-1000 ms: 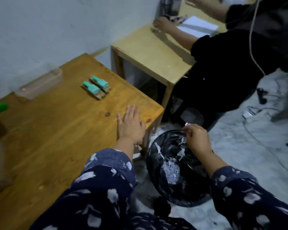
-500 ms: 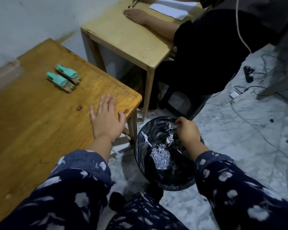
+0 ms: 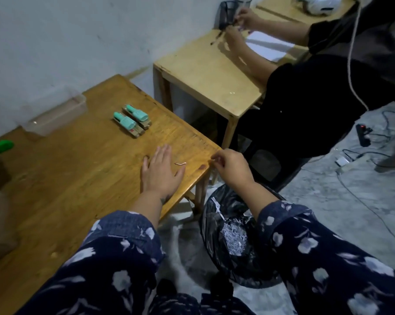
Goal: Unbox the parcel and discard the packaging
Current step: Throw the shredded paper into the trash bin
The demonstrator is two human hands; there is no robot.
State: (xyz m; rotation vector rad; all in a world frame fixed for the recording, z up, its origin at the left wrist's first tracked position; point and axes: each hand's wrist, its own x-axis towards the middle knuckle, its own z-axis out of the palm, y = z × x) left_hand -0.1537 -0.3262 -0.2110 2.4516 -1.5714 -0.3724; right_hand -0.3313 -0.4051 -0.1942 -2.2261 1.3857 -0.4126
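The left hand (image 3: 161,172) is lying flat, fingers straight, on the table (image 3: 66,178), while the right hand (image 3: 231,167), fingers curled and seemingly empty, is hanging above the bin (image 3: 217,242) holding shredded packaging (image 3: 234,238).

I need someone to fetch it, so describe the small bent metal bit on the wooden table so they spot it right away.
Start at the darker wooden table and go to its corner nearest the black-lined bin. There the small bent metal piece lies just right of the flat left hand. Unlike the two teal-capped items farther back, it is thin and bare.
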